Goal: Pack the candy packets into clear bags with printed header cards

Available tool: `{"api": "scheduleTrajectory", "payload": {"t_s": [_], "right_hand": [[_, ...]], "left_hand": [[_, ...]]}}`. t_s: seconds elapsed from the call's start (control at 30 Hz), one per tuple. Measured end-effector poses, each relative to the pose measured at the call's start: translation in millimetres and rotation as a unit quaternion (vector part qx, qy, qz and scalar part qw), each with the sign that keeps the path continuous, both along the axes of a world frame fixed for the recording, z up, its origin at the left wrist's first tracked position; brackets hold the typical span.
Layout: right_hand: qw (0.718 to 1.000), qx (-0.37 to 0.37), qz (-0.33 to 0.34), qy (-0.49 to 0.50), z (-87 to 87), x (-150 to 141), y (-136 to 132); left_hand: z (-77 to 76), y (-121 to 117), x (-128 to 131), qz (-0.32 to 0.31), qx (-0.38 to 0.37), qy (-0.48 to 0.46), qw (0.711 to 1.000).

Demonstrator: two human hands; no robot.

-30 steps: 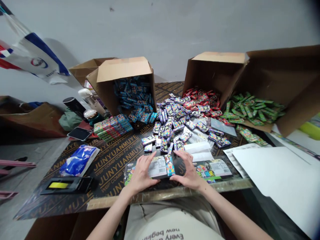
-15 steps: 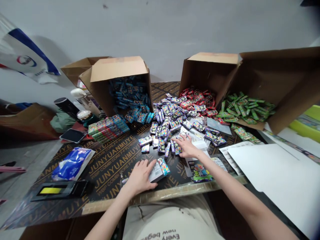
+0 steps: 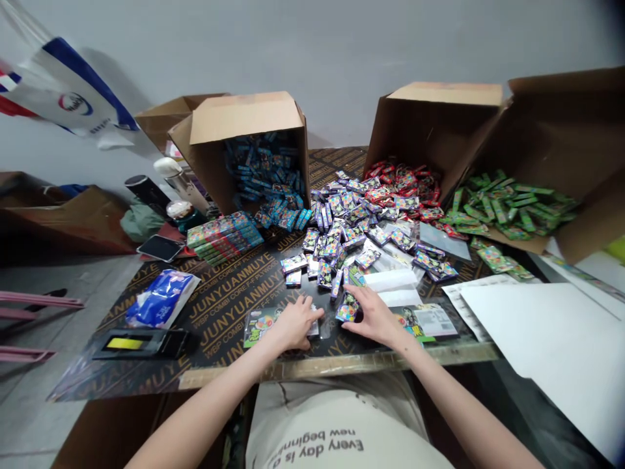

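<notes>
Right hand [image 3: 374, 317] pinches a purple packet [image 3: 348, 307], lower centre! Left hand [image 3: 297, 324], fingers loosely spread, lies over a printed sleeve [image 3: 261, 324], left of it; its grip I can't tell.

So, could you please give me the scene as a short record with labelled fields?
left hand: left hand over a flat printed packet; grip hidden
right hand: right hand holding a small purple box
centre: loose pile of purple boxes
left carton: open carton with blue boxes
right cartons: one with red packs, one with green packs
left side: neat stack of multicoloured boxes, phone, blue packet
right side: white sheets
</notes>
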State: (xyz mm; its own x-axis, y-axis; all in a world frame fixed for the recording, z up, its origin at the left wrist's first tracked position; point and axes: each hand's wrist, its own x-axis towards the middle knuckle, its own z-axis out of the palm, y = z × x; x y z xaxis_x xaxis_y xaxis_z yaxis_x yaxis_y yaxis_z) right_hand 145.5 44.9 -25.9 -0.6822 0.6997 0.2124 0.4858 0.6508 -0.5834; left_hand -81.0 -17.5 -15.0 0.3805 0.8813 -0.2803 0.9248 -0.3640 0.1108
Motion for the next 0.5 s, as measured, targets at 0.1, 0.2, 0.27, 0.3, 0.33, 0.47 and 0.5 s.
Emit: {"api": "scheduleTrajectory", "payload": {"t_s": [0.1, 0.2, 0.27, 0.3, 0.33, 0.47, 0.5], "right_hand": [[1.0, 0.007, 0.007, -0.012, -5.5, -3, -18], [0.999, 0.006, 0.021, -0.046, -14.1, -7, -30], [0.998, 0.013, 0.015, -0.066, -18.8, -9, -34], [0.997, 0.018, 0.006, -0.07, -20.2, -10, -35], [0.997, 0.024, -0.004, -0.073, -20.9, -11, -35], [0.996, 0.049, -0.016, -0.079, -17.9, -14, -33], [0.996, 0.052, -0.018, -0.077, -16.5, -15, -33]], "left_hand": [[0.1, -5, -6, 0.001, 0.01, -0.017, 1.0], [-2.7, -12, -14, 0.022, 0.033, -0.061, 0.997], [-7.1, -18, -19, 0.057, 0.055, -0.102, 0.992], [-9.8, -20, -21, 0.076, 0.064, -0.12, 0.988], [-12.4, -23, -24, 0.093, 0.071, -0.136, 0.984], [-18.8, -30, -29, 0.124, 0.086, -0.181, 0.972], [-19.0, -32, -30, 0.127, 0.09, -0.188, 0.97]]}}
